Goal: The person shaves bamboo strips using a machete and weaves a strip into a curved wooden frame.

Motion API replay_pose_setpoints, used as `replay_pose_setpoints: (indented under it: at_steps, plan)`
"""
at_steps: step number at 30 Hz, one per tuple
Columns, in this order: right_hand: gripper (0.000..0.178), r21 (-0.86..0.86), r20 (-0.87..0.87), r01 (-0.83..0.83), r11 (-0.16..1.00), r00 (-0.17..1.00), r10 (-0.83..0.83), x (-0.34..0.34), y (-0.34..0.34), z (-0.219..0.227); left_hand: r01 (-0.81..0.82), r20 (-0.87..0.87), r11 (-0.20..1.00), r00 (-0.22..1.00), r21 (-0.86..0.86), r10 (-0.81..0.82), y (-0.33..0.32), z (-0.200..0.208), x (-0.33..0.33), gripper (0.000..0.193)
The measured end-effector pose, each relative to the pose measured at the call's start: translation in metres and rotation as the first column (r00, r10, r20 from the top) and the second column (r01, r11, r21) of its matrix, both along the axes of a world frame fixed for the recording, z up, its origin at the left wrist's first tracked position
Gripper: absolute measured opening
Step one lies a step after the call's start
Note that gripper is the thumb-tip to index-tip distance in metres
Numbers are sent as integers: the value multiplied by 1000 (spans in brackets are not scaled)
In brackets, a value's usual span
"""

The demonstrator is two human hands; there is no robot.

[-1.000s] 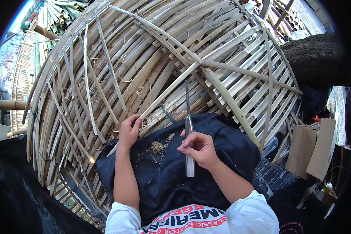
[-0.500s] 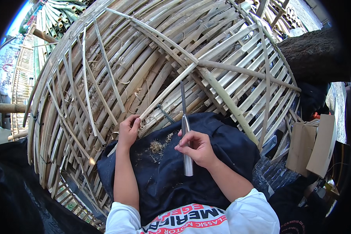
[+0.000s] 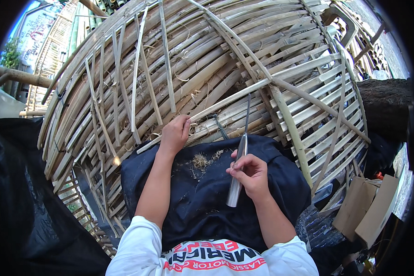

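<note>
My left hand (image 3: 175,132) is closed round the near end of a pale, slender bamboo strip (image 3: 230,101), which slants up to the right over the stacked bamboo. My right hand (image 3: 250,175) grips a narrow-bladed knife (image 3: 235,191) by its thick, shiny metal handle, thumb and fingers pinched together. The dark thin blade points away from me, its tip just below the strip and seemingly apart from it. Dark cloth (image 3: 216,211) covers my lap beneath both hands, and a small heap of curled shavings (image 3: 200,161) lies on it.
A large curved stack of bamboo slats (image 3: 202,60) fills the far side, with loose strips across it. A thick bamboo pole (image 3: 290,122) crosses the slats at right. An open cardboard box (image 3: 354,207) stands at the right, below a dark log (image 3: 384,108).
The view has turned, so the scene sits farther right. Both hands keep their holds on the strip and the knife, and the knife leans more to the right in the picture.
</note>
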State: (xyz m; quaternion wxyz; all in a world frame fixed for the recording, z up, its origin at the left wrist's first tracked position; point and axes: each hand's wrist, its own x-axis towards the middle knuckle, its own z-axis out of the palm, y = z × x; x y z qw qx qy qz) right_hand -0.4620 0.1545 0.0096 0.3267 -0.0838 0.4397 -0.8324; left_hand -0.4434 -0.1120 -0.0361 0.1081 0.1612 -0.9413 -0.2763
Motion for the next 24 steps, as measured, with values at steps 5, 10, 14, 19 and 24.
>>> replay_pose_setpoints:
  at_steps: [5, 10, 14, 19, 24]
  plan:
    - [16, -19, 4, 6, 1000, 1000, -6, 4, -6, 4, 7, -14, 999, 1000, -34, -8, -4, -13, 7, 20]
    - [14, 32, 51, -43, 999, 998, 41, 3, -4, 10, -17, -20, 998, 1000, -61, 16, 3, -12, 4, 18]
    - [14, 36, 22, -22, 999, 1000, 21, 3, -1, 12, -1, -52, 989, 999, -151, -7, 6, -17, -2, 16]
    - [13, 49, 33, -27, 998, 999, 25, 3, -1, 12, 7, -43, 980, 999, -200, -16, 0, -22, -6, 15]
    - [14, 95, -109, -92, 991, 989, 102, 3, 1, 2, -37, 35, 988, 998, -150, 43, -3, -31, -6, 15]
